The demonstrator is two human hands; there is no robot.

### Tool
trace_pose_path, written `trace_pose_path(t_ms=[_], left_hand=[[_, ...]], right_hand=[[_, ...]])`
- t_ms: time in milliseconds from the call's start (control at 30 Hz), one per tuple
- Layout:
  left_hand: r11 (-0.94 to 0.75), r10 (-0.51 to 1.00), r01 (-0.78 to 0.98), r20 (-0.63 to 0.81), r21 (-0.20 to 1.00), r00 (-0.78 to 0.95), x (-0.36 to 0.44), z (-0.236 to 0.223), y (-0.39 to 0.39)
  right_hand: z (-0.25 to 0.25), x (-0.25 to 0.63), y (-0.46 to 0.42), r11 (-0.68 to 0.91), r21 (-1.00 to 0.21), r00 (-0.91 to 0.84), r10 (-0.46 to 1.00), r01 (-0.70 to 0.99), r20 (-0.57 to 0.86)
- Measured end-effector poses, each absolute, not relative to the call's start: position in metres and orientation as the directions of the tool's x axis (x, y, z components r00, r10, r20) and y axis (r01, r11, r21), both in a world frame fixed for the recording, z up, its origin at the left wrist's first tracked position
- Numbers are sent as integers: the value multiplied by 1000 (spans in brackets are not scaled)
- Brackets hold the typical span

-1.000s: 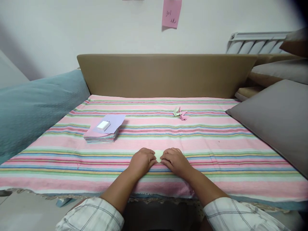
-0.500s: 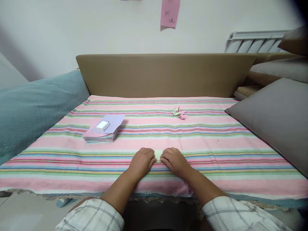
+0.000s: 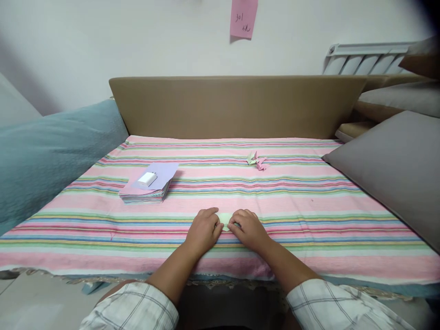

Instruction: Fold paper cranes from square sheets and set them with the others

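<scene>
Nearer the person than the paper stack [image 3: 143, 198] and right of it, the pale green paper [image 3: 225, 219] is pinched by left hand [image 3: 204, 229] and right hand [image 3: 248, 228], presumably to steady both ends

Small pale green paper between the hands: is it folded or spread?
Folded: the pale green paper shows a fold line above its pointed lower edge; its layers cannot be counted.

From the left hand [image 3: 204, 232] and the right hand [image 3: 249, 231], I could pass forward over the striped cloth [image 3: 209, 181], between the paper stack [image 3: 141, 198], which carries a white adapter [image 3: 147, 178], and the folded paper pieces [image 3: 258, 161]. Behind, the brown backrest [image 3: 237, 107] stops me, while the teal cushion [image 3: 58, 151] and the grey cushion [image 3: 395, 160] block the sides.
</scene>
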State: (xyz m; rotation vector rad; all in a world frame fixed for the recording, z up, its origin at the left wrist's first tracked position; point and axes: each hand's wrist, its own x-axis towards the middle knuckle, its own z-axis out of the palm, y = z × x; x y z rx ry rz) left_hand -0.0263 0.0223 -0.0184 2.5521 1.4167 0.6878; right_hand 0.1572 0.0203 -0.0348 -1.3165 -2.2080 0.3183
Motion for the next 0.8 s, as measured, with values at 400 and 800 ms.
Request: trace_pose_path(t_ms=[400,800], left_hand=[[-484,867,799,318,357,383,-24,-21,22],[-454,883,817,304,356,358,-21,-24,25]], right_hand=[[-32,146,24,372,-454,-262,921,810,287],[-31,139,24,269,-459,-186,958,847,218]])
